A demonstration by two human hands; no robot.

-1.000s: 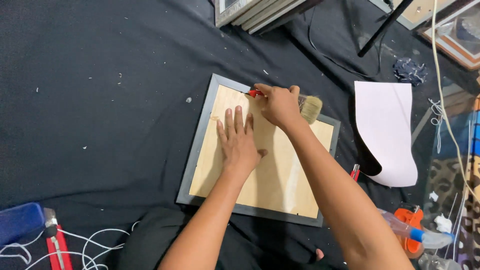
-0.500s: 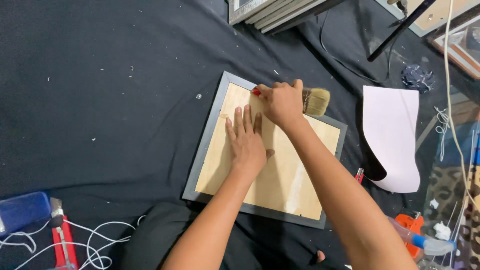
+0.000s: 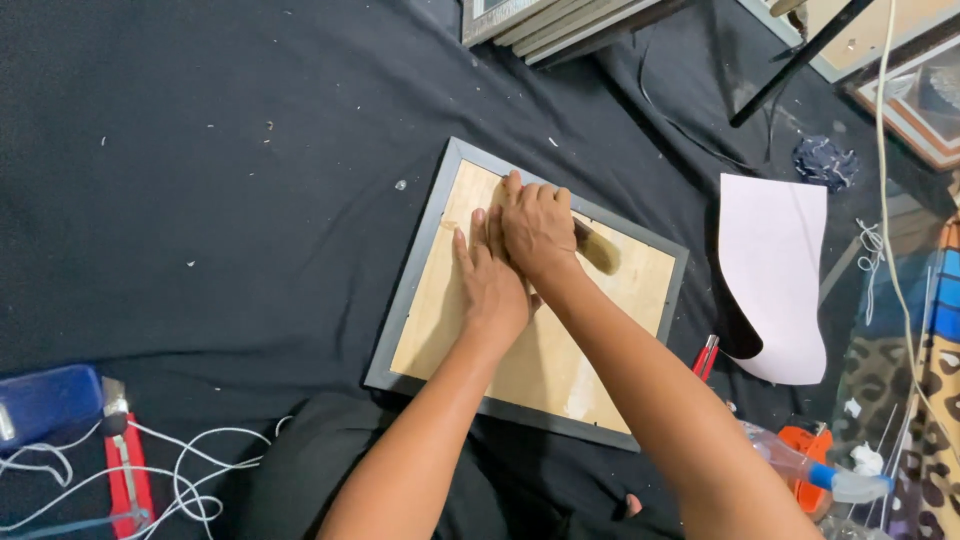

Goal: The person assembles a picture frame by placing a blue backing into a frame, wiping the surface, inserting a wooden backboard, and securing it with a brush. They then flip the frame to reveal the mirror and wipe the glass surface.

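Nearest the camera, at about 6 o'clock, both forearms reach forward from the person's dark lap onto a picture frame (image 3: 425,260) lying face down on the black cloth (image 3: 220,200), its pale wooden backing board (image 3: 520,350) showing inside a grey rim. At 8 o'clock, well apart from the frame, lie a blue tool (image 3: 45,400), a red-handled cutter (image 3: 125,470) and loose white cord (image 3: 210,470). At 4 o'clock sit an orange tool (image 3: 805,470) and a clear spray bottle (image 3: 810,465), with a small red tool (image 3: 706,356) just beside the frame's right edge. The left hand (image 3: 492,285) lies flat on the board, fingers straight and close together, pointing to 12 o'clock. The right hand (image 3: 537,230) now lies partly over it, fingers bunched and curled down near the frame's top edge at 11 o'clock; whether it pinches anything underneath cannot be told. A second ago a red tip showed at the right fingertips and the hand sat further toward 1 o'clock; now the tip is hidden and the two hands have closed up, which suggests pressing down at a new spot along that edge. A brush (image 3: 598,248) lies on the board just right of the right hand. Farther out, at 3 o'clock, a curled white sheet (image 3: 775,270) lies on the cloth; at 12 o'clock a stack of frames (image 3: 560,20) rests at the cloth's far edge.
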